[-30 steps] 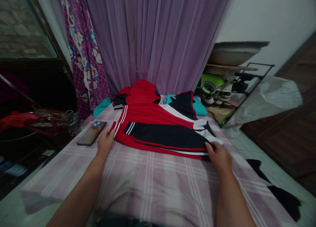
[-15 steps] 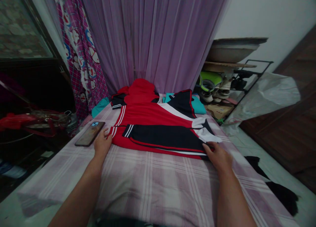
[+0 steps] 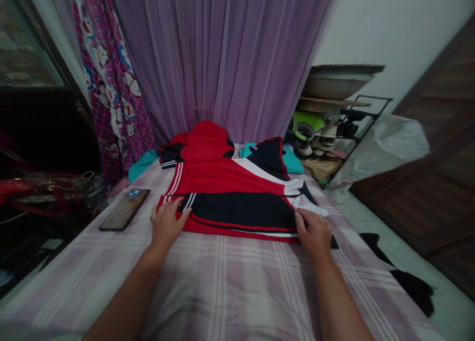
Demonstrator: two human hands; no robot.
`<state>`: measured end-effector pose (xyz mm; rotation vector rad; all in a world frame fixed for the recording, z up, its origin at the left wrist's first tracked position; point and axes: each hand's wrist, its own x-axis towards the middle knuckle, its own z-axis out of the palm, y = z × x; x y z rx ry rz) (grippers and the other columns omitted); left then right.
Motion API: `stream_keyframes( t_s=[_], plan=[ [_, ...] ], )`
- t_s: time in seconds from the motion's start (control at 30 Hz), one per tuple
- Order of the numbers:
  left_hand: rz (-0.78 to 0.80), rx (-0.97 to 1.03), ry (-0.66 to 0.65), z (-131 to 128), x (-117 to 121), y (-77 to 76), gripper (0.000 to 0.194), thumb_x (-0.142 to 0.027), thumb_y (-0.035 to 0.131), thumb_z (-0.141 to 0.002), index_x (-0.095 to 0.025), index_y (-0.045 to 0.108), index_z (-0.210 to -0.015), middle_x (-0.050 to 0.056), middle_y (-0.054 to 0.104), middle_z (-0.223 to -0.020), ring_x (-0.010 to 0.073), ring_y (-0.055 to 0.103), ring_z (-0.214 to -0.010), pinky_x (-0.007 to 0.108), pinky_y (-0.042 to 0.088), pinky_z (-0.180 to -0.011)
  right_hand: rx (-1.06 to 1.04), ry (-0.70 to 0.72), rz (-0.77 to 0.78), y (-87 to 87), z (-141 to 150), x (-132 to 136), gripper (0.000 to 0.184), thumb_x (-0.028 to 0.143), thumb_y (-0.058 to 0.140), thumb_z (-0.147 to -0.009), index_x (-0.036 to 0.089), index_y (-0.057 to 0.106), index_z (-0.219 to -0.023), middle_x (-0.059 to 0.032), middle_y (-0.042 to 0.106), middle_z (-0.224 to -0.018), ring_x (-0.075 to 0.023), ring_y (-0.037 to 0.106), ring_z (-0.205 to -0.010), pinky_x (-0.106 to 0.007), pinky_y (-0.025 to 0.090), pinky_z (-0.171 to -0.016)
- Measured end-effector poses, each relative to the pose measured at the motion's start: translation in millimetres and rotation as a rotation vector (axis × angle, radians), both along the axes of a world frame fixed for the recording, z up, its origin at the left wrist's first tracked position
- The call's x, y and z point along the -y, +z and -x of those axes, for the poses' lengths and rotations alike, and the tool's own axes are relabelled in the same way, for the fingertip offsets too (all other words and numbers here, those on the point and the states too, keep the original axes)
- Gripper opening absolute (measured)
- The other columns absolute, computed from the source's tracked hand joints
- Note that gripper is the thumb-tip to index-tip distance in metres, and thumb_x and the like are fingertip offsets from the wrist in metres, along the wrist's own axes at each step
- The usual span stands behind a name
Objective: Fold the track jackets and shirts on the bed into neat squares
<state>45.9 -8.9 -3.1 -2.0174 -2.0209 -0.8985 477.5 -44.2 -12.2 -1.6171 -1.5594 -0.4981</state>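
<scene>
A red, navy and white jacket [image 3: 222, 177] lies spread on the bed, its near side folded inward. One navy sleeve [image 3: 237, 210] runs along this fold, its white-striped cuff toward the left. My left hand [image 3: 166, 222] rests on the hem corner beside that cuff, fingers spread and thumb apart. At the shoulder end, my right hand [image 3: 315, 229] has its fingers bent on the near edge of the jacket, thumb on the dark cloth. What lies under its fingers is hidden. The other navy sleeve [image 3: 269, 155] lies bent on the far side.
A phone [image 3: 125, 210] lies face down left of the jacket. Behind are a red garment [image 3: 204, 140] and folded teal cloth [image 3: 293, 160], against a purple curtain [image 3: 222, 59]. A shoe rack [image 3: 334, 128] and plastic bag [image 3: 389, 143] stand right of the plaid-covered bed [image 3: 237, 281].
My left hand has moved right, from beside the phone onto the hem and cuff. My right hand has shifted slightly left along the shoulder edge. The view has turned a little.
</scene>
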Motion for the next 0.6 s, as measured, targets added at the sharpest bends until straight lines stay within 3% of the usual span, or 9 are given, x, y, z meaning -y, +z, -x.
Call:
stream_keyframes(
  t_s=[0.13, 0.27, 0.37, 0.5, 0.6],
  plan=[
    [0.063, -0.058, 0.035, -2.9, 0.0, -0.4, 0.048, -0.044, 0.051, -0.091, -0.023, 0.059, -0.134, 0.014, 0.068, -0.127, 0.0318, 0.054, -0.127, 0.059, 0.023, -0.113, -0.243, -0.199, -0.033, -1.0, -23.4, 4.5, 0.048, 0.050, 0.042, -0.089, 0.017, 0.077, -0.090, -0.0116, 0.076, -0.089, -0.0238, 0.065, -0.080, -0.032, 0.045, -0.075],
    [0.112, -0.078, 0.009, -7.3, -0.7, 0.7, 0.049, -0.041, 0.047, -0.093, -0.026, 0.055, -0.139, 0.013, 0.068, -0.128, 0.0364, 0.049, -0.131, 0.071, 0.014, -0.110, -0.568, -0.408, 0.053, 0.4, -37.0, 9.1, 0.053, 0.051, 0.039, -0.087, 0.016, 0.078, -0.096, -0.0127, 0.076, -0.091, -0.0245, 0.064, -0.082, -0.031, 0.044, -0.069],
    [0.079, -0.023, -0.013, -9.4, -2.5, 4.6, 0.043, -0.036, 0.047, -0.092, -0.029, 0.060, -0.133, 0.010, 0.071, -0.122, 0.0332, 0.055, -0.124, 0.068, 0.015, -0.112, -0.688, -0.419, 0.089, 1.4, -38.8, 9.4, 0.052, 0.049, 0.040, -0.085, 0.016, 0.078, -0.096, -0.0123, 0.076, -0.093, -0.0258, 0.065, -0.089, -0.031, 0.045, -0.072],
    [-0.063, 0.139, 0.017, -2.3, -5.1, 12.7, 0.032, -0.035, 0.049, -0.091, -0.030, 0.070, -0.115, 0.005, 0.075, -0.108, 0.0261, 0.062, -0.109, 0.052, 0.030, -0.111, -0.755, -0.374, 0.100, -0.8, -38.0, 8.2, 0.051, 0.047, 0.040, -0.084, 0.015, 0.077, -0.096, -0.0133, 0.076, -0.097, -0.0272, 0.066, -0.094, -0.033, 0.047, -0.078],
    [-0.105, 0.176, 0.077, 7.1, -7.7, 12.9, 0.034, -0.037, 0.046, -0.092, -0.027, 0.071, -0.112, 0.007, 0.074, -0.102, 0.0276, 0.063, -0.105, 0.048, 0.039, -0.104, -0.784, -0.335, 0.128, -2.2, -37.2, 7.7, 0.050, 0.046, 0.040, -0.084, 0.015, 0.077, -0.096, -0.0132, 0.076, -0.098, -0.0270, 0.066, -0.095, -0.033, 0.047, -0.080]
  ],
)
